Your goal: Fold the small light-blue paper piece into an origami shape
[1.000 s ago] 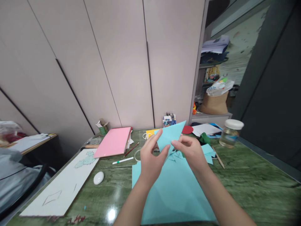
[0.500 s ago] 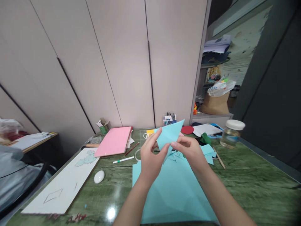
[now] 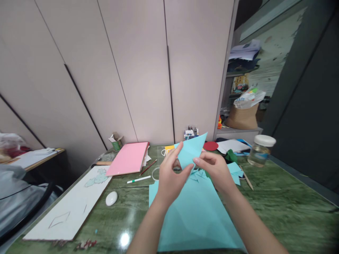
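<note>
Between my two hands, raised above the table, is a piece of light blue folded paper (image 3: 192, 150) with a sharp corner pointing up and right. My left hand (image 3: 173, 174) grips its left side, thumb in front and fingers behind. My right hand (image 3: 212, 167) pinches the lower right edge between thumb and forefinger. Beneath them lies a large light blue sheet (image 3: 194, 218) on the table, with several small cut scraps (image 3: 197, 175) of the same colour near its far edge. My wrists partly cover the sheet.
On the left are a white board with a cactus drawing (image 3: 71, 204), a white mouse (image 3: 111, 198), a pink folder (image 3: 128, 158), a green-banded marker (image 3: 138, 179) and a red pencil (image 3: 148, 168). To the right stand a lidded jar (image 3: 261, 151) and a wooden stick (image 3: 246, 177). Cabinet doors (image 3: 132, 70) rise behind.
The folded paper has shifted slightly, and its lower tip now shows less below my left thumb. My left thumb has moved a little right; both hands keep their grip.
</note>
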Action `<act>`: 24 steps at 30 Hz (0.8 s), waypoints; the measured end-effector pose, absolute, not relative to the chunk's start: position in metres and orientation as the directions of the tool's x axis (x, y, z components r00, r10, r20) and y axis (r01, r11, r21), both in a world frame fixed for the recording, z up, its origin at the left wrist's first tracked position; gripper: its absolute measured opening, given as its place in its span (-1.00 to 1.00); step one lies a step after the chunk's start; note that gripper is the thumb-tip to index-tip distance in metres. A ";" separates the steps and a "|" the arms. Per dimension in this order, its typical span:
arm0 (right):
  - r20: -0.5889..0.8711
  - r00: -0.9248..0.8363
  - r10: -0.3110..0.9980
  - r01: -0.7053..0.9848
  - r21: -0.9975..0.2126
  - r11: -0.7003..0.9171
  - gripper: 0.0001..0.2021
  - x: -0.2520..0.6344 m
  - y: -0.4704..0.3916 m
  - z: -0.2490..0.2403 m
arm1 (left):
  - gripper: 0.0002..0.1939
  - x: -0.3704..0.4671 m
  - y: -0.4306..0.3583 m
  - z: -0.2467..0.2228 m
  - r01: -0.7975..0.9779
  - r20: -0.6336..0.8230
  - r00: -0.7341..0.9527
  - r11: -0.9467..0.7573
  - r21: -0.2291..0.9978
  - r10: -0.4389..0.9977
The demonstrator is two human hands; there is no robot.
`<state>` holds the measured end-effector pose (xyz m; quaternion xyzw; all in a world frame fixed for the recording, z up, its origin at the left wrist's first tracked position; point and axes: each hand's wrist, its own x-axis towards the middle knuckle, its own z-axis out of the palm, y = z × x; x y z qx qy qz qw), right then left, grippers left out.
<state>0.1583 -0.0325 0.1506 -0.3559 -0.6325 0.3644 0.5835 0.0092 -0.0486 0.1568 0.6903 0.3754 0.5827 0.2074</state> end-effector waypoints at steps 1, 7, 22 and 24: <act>0.479 -0.078 0.875 0.028 -0.876 0.482 -0.72 0.159 -0.033 0.151 | -0.37 0.009 -0.048 0.157 0.281 0.650 0.041 -0.633 0.721 0.759; 0.492 -0.052 0.869 0.033 -0.869 0.494 -0.72 0.160 -0.035 0.154 | -0.36 0.009 -0.047 0.155 0.284 0.647 0.048 -0.632 0.722 0.761; 0.444 -0.060 0.894 -0.045 -0.896 0.442 -0.76 0.160 -0.034 0.151 | -0.28 0.010 -0.050 0.155 0.233 0.602 0.086 -0.604 0.762 0.794; 0.426 -0.084 0.901 -0.080 -0.904 0.420 -0.79 0.159 -0.035 0.152 | -0.28 0.010 -0.050 0.155 0.231 0.602 0.105 -0.608 0.759 0.792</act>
